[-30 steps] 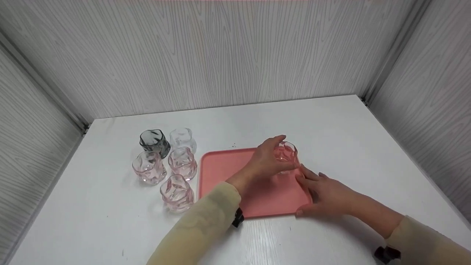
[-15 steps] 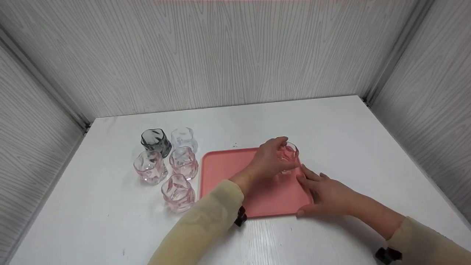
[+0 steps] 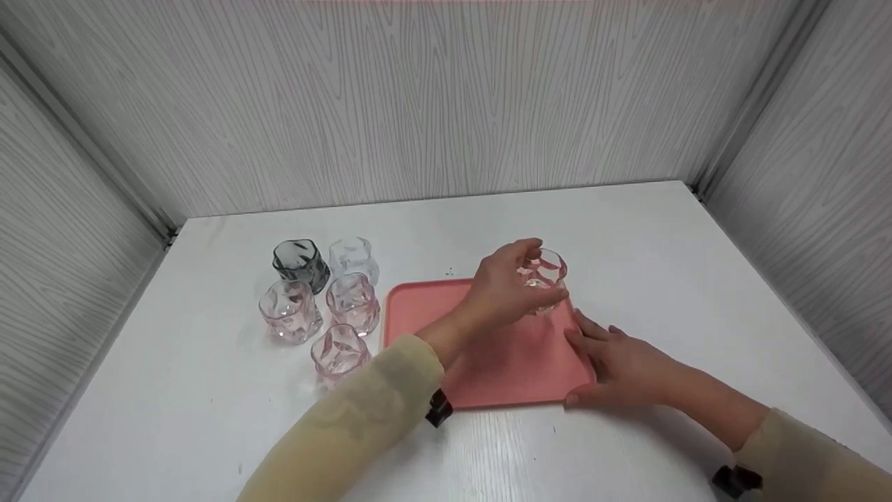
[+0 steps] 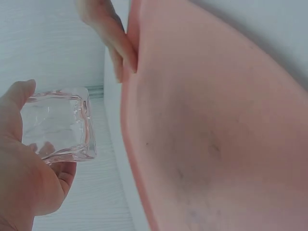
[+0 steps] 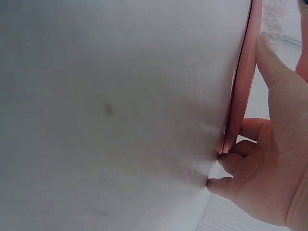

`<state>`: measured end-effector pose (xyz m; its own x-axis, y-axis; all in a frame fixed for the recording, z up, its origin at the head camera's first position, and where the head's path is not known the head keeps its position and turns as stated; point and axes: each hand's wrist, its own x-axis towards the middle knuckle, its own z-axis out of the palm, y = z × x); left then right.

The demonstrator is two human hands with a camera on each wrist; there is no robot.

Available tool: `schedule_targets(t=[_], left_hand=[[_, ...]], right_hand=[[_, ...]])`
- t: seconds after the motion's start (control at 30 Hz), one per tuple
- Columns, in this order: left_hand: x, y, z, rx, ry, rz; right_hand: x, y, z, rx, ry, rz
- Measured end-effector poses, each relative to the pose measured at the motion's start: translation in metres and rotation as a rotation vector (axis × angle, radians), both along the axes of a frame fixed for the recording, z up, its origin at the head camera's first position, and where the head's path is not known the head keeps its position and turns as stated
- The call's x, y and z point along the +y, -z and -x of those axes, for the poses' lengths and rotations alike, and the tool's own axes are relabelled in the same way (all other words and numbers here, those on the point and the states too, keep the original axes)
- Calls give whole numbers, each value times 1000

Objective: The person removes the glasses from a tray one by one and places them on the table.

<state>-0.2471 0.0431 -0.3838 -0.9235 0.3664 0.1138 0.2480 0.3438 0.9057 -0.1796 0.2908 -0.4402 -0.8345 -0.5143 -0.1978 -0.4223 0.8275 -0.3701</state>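
A pale pink faceted glass (image 3: 548, 270) is in my left hand (image 3: 498, 284), held between thumb and fingers above the tray's far right corner. In the left wrist view, that glass (image 4: 55, 125) hangs apart from the tray, its thick base toward it. The pink rectangular tray (image 3: 516, 369) lies flat on the white table. My right hand (image 3: 627, 369) holds the tray's near right corner, thumb at the near edge and fingers along the right edge. The right wrist view has the thumb and fingers of this hand (image 5: 269, 159) against the tray's rim (image 5: 243, 86).
Left of the tray, several glasses stand upright close together: a smoky grey one (image 3: 301, 265), a clear one (image 3: 354, 261) and pink-tinted ones, including one (image 3: 339, 352) partly behind my left sleeve. Wood-grained panels (image 3: 418, 104) wall the table at the back and both sides.
My left hand has raised the glass off the tray's far right corner and moved slightly away from me. The right hand stays at the tray's near right corner.
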Motion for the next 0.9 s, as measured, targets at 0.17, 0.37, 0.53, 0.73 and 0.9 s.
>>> schedule_targets(t=[0.17,0.37,0.53,0.73,0.9], left_hand=[[-16,-20,-6,45,-20,10],[-41,-40,-10,121,-23,45],[-67,-50,-15,133,-36,38],[-104,-62,-25,168,-76,45],[-139,-73,-36,179,-125,52]], right_hand=[[0,-3,3,0,7,-8],[2,-3,6,-10,26,-28],[6,1,5,7,21,-20],[8,3,6,8,18,-9],[9,2,6,14,14,-16]])
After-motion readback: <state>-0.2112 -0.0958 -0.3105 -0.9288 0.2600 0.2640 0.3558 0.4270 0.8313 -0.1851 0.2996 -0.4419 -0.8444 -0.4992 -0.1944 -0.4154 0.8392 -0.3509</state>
